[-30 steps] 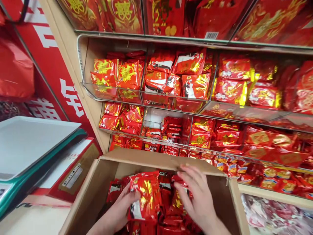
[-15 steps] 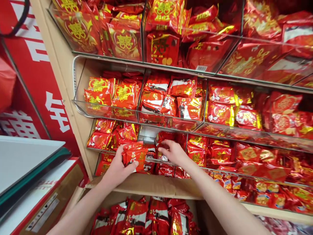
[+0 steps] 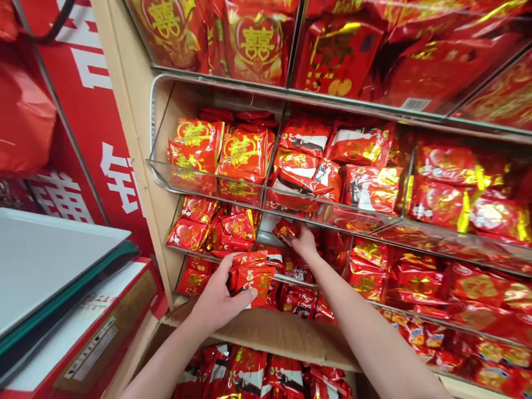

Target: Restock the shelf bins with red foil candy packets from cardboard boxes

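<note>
My left hand [image 3: 226,296] is closed around a small stack of red candy packets [image 3: 254,277], thumb across the front one, just in front of the third shelf. My right hand [image 3: 305,244] reaches into a bin of that shelf, its fingers on a dark red candy packet [image 3: 286,230]. Its fingertips are partly hidden behind the packet. More red packets [image 3: 299,269] lie in the bin below the right hand. A pale patch of bin floor [image 3: 268,230] shows to the left of the held packet.
An open cardboard box [image 3: 286,332] with several red packets [image 3: 245,371] stands below my arms. Clear plastic lips [image 3: 332,215] edge the shelves, with dividers between bins of red packets. At left are a grey lid-like panel [image 3: 54,260] and a wooden shelf side [image 3: 128,138].
My right hand has moved deeper into the bin and now grips a packet there. My left hand keeps its stack. The view has moved closer and shifted left.
</note>
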